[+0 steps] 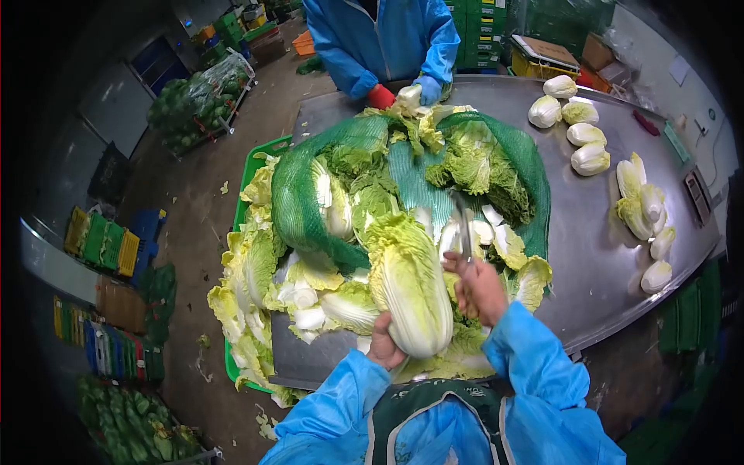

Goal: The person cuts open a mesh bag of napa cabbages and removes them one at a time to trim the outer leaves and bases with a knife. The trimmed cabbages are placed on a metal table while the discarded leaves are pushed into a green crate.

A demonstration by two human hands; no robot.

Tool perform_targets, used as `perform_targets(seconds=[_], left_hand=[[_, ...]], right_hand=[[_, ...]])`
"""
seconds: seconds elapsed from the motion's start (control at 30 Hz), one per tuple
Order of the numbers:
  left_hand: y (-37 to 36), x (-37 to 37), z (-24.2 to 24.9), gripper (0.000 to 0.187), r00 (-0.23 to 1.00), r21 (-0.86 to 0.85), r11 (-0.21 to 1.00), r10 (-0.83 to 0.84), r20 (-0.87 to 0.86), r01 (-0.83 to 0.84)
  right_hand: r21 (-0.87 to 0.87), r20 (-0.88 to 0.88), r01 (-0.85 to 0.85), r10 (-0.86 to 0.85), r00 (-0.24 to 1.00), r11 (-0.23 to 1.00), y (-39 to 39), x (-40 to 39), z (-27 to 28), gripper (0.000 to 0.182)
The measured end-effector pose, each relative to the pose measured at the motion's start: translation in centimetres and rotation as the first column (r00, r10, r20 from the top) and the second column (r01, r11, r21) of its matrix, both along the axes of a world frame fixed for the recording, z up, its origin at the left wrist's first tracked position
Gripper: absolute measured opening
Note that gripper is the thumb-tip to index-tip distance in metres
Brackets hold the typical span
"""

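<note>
A large napa cabbage (415,291) lies tilted near the table's front edge, its white base toward me. My left hand (384,343) grips it from the left near that base. Just right of the cabbage, my right hand (478,288) is closed around a knife (464,229), whose blade points away from me, partly blurred. Beyond both hands, a green mesh sack (318,203) lies spread open with more napa cabbages (474,159) in it. Loose trimmed leaves (314,273) and white cut pieces surround the cabbage on the table.
Across the metal table (597,256), a co-worker in blue (387,39) handles a cabbage. Trimmed cabbage hearts (591,158) sit along the right side. A green crate (249,182) overflows with leaves at the left. Stacked crates (101,242) and a loaded cart (203,101) stand on the floor.
</note>
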State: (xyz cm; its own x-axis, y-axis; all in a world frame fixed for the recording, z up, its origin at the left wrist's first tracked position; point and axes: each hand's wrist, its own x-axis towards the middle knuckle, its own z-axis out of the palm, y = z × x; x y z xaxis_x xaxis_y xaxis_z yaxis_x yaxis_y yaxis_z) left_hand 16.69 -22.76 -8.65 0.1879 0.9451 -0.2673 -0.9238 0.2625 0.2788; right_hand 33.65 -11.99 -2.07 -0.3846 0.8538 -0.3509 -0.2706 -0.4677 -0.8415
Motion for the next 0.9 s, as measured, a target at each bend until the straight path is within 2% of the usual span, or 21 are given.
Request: perform_targets(seconds=[0.07, 0.1, 0.13, 0.17, 0.2, 0.23, 0.27, 0.3, 0.37, 0.4, 0.47, 0.5, 0.53, 0.6, 0.63, 0.67, 0.73, 0.77, 0.8, 0.87, 0.9], left_hand=[[0.3, -0.3, -0.1, 0.082, 0.997, -0.034, 0.999, -0.036, -0.069, 0.034], [0.6, -0.7, 0.0, 0.081, 0.987, -0.068, 0.995, -0.083, -0.141, 0.074], [0.9, -1.0, 0.2, 0.08, 0.968, -0.103, 0.988, -0.134, -0.213, 0.114], [0.9, -0.9, 1.3, 0.077, 0.916, -0.169, 0.983, -0.133, -0.379, 0.073], [0.7, -0.5, 2.2, 0.077, 0.914, -0.169, 0.982, -0.14, -0.381, 0.08], [0.4, -0.1, 3.0, 0.073, 0.822, -0.059, 0.998, -0.032, -0.569, -0.002], [0.0, 0.0, 3.2, 0.069, 0.689, 0.064, 0.996, 0.09, -0.719, -0.064], [-0.3, -0.2, 2.5, 0.069, 0.687, 0.057, 0.996, 0.087, -0.721, -0.066], [-0.5, -1.1, 0.0, 0.065, 0.849, 0.051, 0.985, 0.167, -0.502, -0.163], [-0.3, -1.4, -0.6, 0.065, 0.845, 0.055, 0.984, 0.174, -0.505, -0.169], [0.3, -2.0, -1.1, 0.066, 0.954, -0.117, 0.949, 0.28, -0.11, -0.292], [0.8, -1.9, 0.3, 0.066, 0.933, -0.072, 0.932, 0.351, -0.077, -0.356], [1.1, -2.2, 0.6, 0.066, 0.932, -0.067, 0.931, 0.353, -0.078, -0.358], [1.2, -2.6, 0.8, 0.066, 0.923, -0.017, 0.925, 0.381, 0.049, -0.381], [1.1, -2.7, 0.1, 0.066, 0.933, 0.048, 0.933, 0.356, 0.044, -0.358], [1.1, -2.6, 0.4, 0.066, 0.932, 0.048, 0.931, 0.361, 0.045, -0.363], [1.0, -1.9, 1.3, 0.067, 0.934, 0.008, 0.937, 0.35, -0.065, -0.351], [1.2, -1.7, 1.1, 0.063, 0.965, 0.101, 0.96, 0.259, 0.045, -0.263], [1.4, -1.6, 0.9, 0.063, 0.967, 0.102, 0.962, 0.251, 0.048, -0.255], [1.9, -1.1, 1.5, 0.055, 0.912, -0.058, 0.954, 0.262, -0.316, -0.294], [1.5, -0.6, 2.9, 0.051, 0.847, 0.06, 0.949, 0.305, -0.436, -0.311]], right_hand=[[0.071, 0.263, -0.124, 0.101, 0.959, 0.99, -2.4, -0.6, -0.7, 0.055], [0.211, 0.236, -0.056, 0.004, 0.972, 0.976, -2.8, -1.4, -0.5, 0.045], [0.207, 0.235, -0.046, -0.004, 0.972, 0.977, -2.8, -1.2, -0.8, 0.045], [0.116, 0.266, -0.065, 0.032, 0.964, 0.991, -2.5, -0.9, -1.3, 0.039], [0.026, 0.292, -0.083, 0.072, 0.954, 0.996, -2.1, -0.8, -1.7, 0.033], [0.104, 0.25, -0.065, 0.037, 0.968, 0.993, -2.6, -1.2, -1.9, 0.025], [0.099, 0.248, -0.064, 0.038, 0.968, 0.993, -2.7, -1.2, -1.9, 0.025], [0.096, 0.226, -0.016, -0.006, 0.974, 0.995, -2.9, -1.2, -1.8, 0.023], [0.056, 0.167, 0.082, -0.09, 0.982, 0.995, -2.8, -1.1, -2.9, 0.019], [0.059, 0.163, 0.075, -0.084, 0.983, 0.995, -2.7, -1.0, -3.2, 0.019], [-0.136, -0.045, 0.213, -0.221, 0.974, 0.967, -2.3, -0.9, -3.6, 0.021], [-0.216, -0.13, 0.158, -0.189, 0.973, 0.964, -1.9, -0.2, -4.7, 0.023], [-0.212, -0.133, 0.156, -0.187, 0.973, 0.965, -1.9, 0.3, -5.6, 0.023], [-0.176, 0.112, 0.113, -0.094, 0.989, 0.978, -2.0, 0.3, -5.5, 0.028], [0.019, 0.284, 0.11, -0.111, 0.952, 0.994, -2.2, 0.1, -5.3, 0.035], [0.02, 0.284, 0.105, -0.107, 0.953, 0.994, -2.3, -0.4, -4.6, 0.035], [0.038, 0.163, 0.048, -0.054, 0.985, 0.998, -2.8, -1.4, -3.1, 0.043], [-0.024, 0.14, -0.083, 0.086, 0.986, 0.996, -3.0, -1.5, -2.2, 0.044], [-0.022, 0.143, -0.075, 0.077, 0.987, 0.997, -2.9, -1.7, -2.0, 0.044], [-0.026, 0.246, -0.207, 0.207, 0.947, 0.978, -2.5, -2.0, -1.9, 0.036], [-0.03, 0.309, -0.191, 0.191, 0.932, 0.981, -2.4, -1.9, -1.5, 0.032]])
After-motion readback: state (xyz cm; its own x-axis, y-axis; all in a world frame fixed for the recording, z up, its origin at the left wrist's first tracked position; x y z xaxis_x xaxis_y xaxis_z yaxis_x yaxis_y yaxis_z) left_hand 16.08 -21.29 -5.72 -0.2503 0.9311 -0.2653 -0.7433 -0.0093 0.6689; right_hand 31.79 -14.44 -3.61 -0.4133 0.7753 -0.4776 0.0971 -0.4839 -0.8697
